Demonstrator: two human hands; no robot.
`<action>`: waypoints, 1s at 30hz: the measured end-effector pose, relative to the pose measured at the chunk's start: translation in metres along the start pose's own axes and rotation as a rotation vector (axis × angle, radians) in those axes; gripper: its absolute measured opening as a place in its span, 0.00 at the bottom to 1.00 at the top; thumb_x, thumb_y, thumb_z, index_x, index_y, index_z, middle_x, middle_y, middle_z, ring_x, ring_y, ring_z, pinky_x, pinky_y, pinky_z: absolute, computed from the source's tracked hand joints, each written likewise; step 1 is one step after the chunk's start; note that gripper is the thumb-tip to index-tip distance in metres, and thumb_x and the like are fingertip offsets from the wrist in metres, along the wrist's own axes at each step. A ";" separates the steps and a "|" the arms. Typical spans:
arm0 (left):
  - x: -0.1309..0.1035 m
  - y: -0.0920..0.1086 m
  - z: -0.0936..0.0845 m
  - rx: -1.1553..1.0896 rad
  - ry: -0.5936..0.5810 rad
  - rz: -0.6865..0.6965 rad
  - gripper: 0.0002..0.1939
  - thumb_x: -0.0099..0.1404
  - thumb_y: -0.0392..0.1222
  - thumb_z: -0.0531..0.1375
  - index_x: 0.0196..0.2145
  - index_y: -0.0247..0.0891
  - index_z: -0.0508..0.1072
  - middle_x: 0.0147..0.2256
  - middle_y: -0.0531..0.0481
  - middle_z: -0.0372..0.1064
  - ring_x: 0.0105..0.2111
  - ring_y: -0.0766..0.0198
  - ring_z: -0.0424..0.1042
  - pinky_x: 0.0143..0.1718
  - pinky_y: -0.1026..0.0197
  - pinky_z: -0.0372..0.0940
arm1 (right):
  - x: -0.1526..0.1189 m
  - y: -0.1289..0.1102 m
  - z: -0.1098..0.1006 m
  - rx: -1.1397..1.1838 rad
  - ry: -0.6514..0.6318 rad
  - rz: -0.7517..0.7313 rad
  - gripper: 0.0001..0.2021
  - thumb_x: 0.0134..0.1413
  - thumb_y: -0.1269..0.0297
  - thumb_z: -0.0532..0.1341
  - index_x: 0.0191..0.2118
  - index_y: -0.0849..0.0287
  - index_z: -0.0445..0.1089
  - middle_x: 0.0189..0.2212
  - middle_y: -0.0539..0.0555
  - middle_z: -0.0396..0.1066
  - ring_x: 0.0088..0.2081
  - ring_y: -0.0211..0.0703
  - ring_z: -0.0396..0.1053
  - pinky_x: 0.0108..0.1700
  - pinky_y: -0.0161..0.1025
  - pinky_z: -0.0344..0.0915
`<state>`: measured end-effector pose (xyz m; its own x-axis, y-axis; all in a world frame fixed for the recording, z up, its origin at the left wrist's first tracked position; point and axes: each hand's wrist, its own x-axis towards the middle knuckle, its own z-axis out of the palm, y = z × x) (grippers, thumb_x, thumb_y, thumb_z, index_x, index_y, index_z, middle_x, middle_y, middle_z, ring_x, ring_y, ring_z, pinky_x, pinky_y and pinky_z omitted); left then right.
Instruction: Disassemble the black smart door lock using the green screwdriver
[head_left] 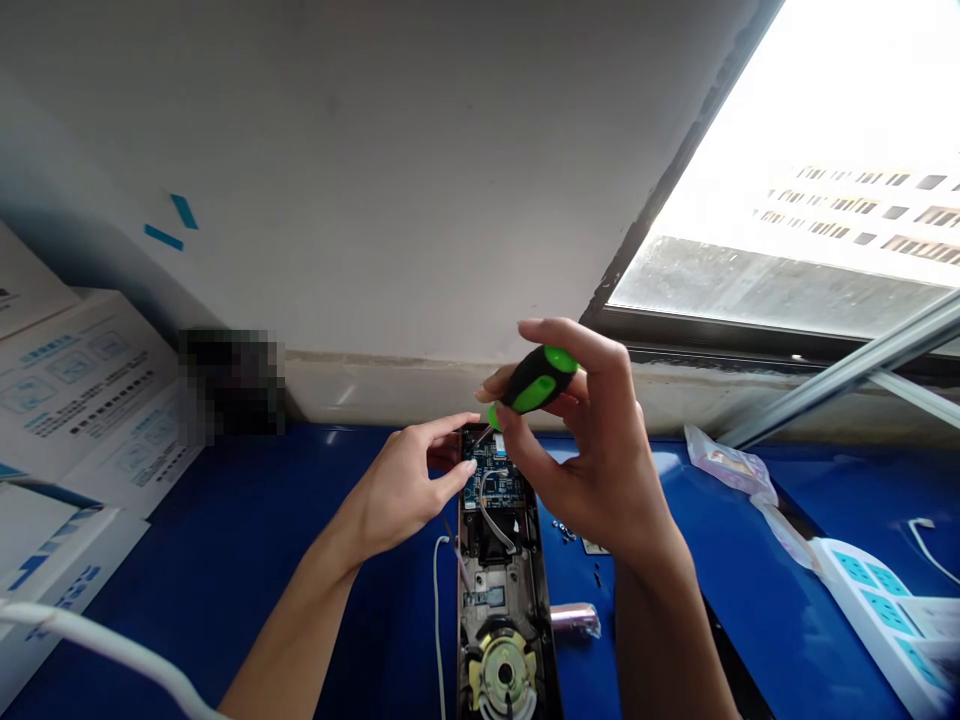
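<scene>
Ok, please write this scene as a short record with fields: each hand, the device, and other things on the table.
right hand: grips a green and black screwdriver, tip down at the circuit board
left hand: fingers at the top left edge of the open lock body
lock body: lies lengthwise on the blue table, board, wires and round metal part exposed
other things: white power strip, plastic bag, printed boxes, loose screws

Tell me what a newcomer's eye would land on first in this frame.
The green-and-black screwdriver at centre, gripped in the right hand, tip down on the circuit board. That board sits at the far end of an opened lock body lying on the blue table, which the left hand steadies. The bright window fills the upper right.
</scene>
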<state>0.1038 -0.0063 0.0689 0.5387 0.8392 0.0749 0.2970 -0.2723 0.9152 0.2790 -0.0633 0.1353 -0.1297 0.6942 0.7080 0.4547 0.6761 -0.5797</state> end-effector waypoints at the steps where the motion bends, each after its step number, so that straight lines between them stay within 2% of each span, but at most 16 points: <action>1: 0.000 -0.001 0.000 -0.005 -0.003 0.000 0.29 0.68 0.46 0.63 0.66 0.45 0.68 0.49 0.46 0.79 0.49 0.52 0.79 0.55 0.49 0.72 | 0.000 0.000 0.000 -0.032 0.029 0.013 0.29 0.59 0.78 0.60 0.63 0.49 0.58 0.44 0.52 0.74 0.46 0.43 0.75 0.49 0.47 0.77; 4: -0.001 -0.006 0.000 -0.009 0.003 -0.001 0.30 0.68 0.47 0.63 0.66 0.46 0.68 0.50 0.45 0.79 0.49 0.51 0.79 0.55 0.48 0.72 | 0.000 0.000 0.000 -0.228 0.125 0.015 0.23 0.55 0.74 0.64 0.54 0.50 0.62 0.41 0.51 0.73 0.37 0.41 0.73 0.40 0.45 0.75; 6: -0.001 -0.008 0.000 0.001 0.002 -0.002 0.30 0.68 0.48 0.63 0.66 0.47 0.67 0.50 0.45 0.79 0.50 0.51 0.78 0.55 0.47 0.72 | 0.001 0.000 -0.001 -0.343 0.176 0.023 0.19 0.55 0.70 0.67 0.49 0.50 0.63 0.38 0.48 0.72 0.27 0.36 0.66 0.31 0.42 0.71; 8: -0.002 -0.008 0.000 0.016 0.001 0.006 0.31 0.67 0.47 0.64 0.66 0.48 0.67 0.52 0.45 0.78 0.51 0.51 0.78 0.55 0.47 0.72 | 0.001 0.000 -0.001 -0.377 0.189 0.032 0.17 0.56 0.67 0.68 0.47 0.50 0.62 0.35 0.46 0.71 0.23 0.32 0.61 0.26 0.39 0.68; 10: -0.002 -0.006 -0.001 0.029 0.012 0.026 0.31 0.66 0.45 0.64 0.66 0.48 0.68 0.54 0.45 0.77 0.51 0.50 0.78 0.55 0.46 0.73 | 0.000 -0.001 0.000 -0.364 0.163 0.010 0.17 0.57 0.69 0.67 0.48 0.50 0.62 0.35 0.46 0.71 0.24 0.33 0.64 0.29 0.39 0.70; 13: -0.003 -0.003 -0.001 0.040 0.025 0.057 0.31 0.65 0.44 0.64 0.65 0.46 0.69 0.54 0.44 0.77 0.50 0.48 0.79 0.54 0.46 0.73 | 0.000 -0.004 0.001 -0.336 0.098 -0.036 0.21 0.59 0.75 0.63 0.54 0.49 0.62 0.41 0.49 0.72 0.33 0.37 0.70 0.35 0.41 0.74; 17: -0.004 -0.001 -0.002 0.032 0.019 0.073 0.31 0.65 0.44 0.64 0.65 0.46 0.69 0.53 0.44 0.78 0.49 0.48 0.79 0.52 0.46 0.74 | -0.001 -0.007 0.002 -0.355 0.050 -0.079 0.26 0.58 0.77 0.59 0.60 0.49 0.58 0.49 0.53 0.70 0.36 0.39 0.70 0.38 0.45 0.74; 22: -0.003 -0.004 -0.001 0.011 0.000 0.055 0.32 0.66 0.44 0.64 0.66 0.45 0.67 0.57 0.44 0.75 0.52 0.50 0.78 0.55 0.46 0.72 | 0.000 -0.007 0.003 -0.408 0.112 -0.057 0.20 0.60 0.72 0.64 0.55 0.49 0.63 0.42 0.50 0.73 0.36 0.40 0.73 0.34 0.41 0.74; 25: -0.002 -0.004 0.000 0.019 -0.001 0.046 0.32 0.66 0.44 0.64 0.67 0.44 0.66 0.58 0.44 0.74 0.53 0.51 0.77 0.58 0.46 0.71 | 0.000 -0.008 0.003 -0.402 0.117 -0.069 0.18 0.60 0.73 0.65 0.53 0.50 0.65 0.40 0.49 0.74 0.37 0.39 0.74 0.36 0.40 0.75; 30: -0.004 0.001 -0.001 0.030 0.013 0.049 0.31 0.65 0.42 0.64 0.66 0.45 0.68 0.55 0.44 0.76 0.52 0.49 0.77 0.56 0.44 0.72 | -0.001 -0.010 0.002 -0.286 0.053 -0.035 0.29 0.58 0.78 0.61 0.61 0.47 0.58 0.51 0.51 0.73 0.42 0.40 0.74 0.41 0.43 0.76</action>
<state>0.1015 -0.0093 0.0697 0.5430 0.8304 0.1249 0.2941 -0.3274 0.8980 0.2728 -0.0706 0.1398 -0.1069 0.6531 0.7497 0.6817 0.5971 -0.4229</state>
